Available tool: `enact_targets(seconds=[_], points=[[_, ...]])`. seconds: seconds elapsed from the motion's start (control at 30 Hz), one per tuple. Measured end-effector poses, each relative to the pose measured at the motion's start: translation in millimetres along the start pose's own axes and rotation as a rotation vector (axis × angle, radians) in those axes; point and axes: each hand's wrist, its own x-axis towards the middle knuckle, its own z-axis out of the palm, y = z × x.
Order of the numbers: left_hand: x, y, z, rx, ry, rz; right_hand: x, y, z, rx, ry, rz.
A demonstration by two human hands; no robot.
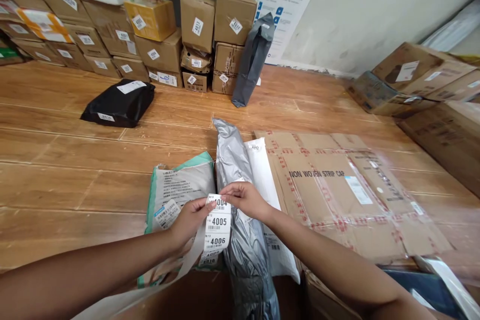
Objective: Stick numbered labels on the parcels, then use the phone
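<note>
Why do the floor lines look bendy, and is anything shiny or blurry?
In the head view, the wide lens curves the wooden floor boards and stretches the edges. Soft glare sits on the grey plastic bag and the taped flat carton. The label strip between the left hand and right hand reads sharply; the bottom right corner smears.

A parcel depot: numbered, labelled cartons [157,35] and mailer bags [119,102] crowd the wooden floor [75,170].

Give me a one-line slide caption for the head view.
Both hands, left and right, pinch a numbered label strip above a grey mailer.
</note>
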Motion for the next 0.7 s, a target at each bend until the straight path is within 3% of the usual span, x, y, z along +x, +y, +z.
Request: enact_targets(seconds=[0.23, 0.4, 0.47, 0.53, 0.63, 0.7], points=[[2.0, 0.2, -4.8, 0.041, 0.127, -0.002, -3.1, 14.1, 15.6, -0.031, 0.159, -0.046], [18.4, -1.5, -2.8, 0.023, 0.252, -0.029, 10.0, 21.4, 26.3, -0.248, 0.353, -0.211], [15.0, 0.4, -4.6, 0.069, 0.18, -0.038, 28.5, 17.3, 15.2, -0.312, 0.445, -0.27], [-2.1, 1.6, -13.3, 0.245, 0.011, -0.081, 56.4, 8.5, -8.1, -0.354, 0.573, -0.299], [-49.5, -3.0, -40.8, 0.58, -0.269, -0.148, 110.2, -6.0, -54.8, -0.46, 0.783, -0.317], [-84.4, -11.1, -64.2, 0.602, -0.29, -0.171, 144.8, -9.6, -81.6, -0.53, 0.822, -0.263]])
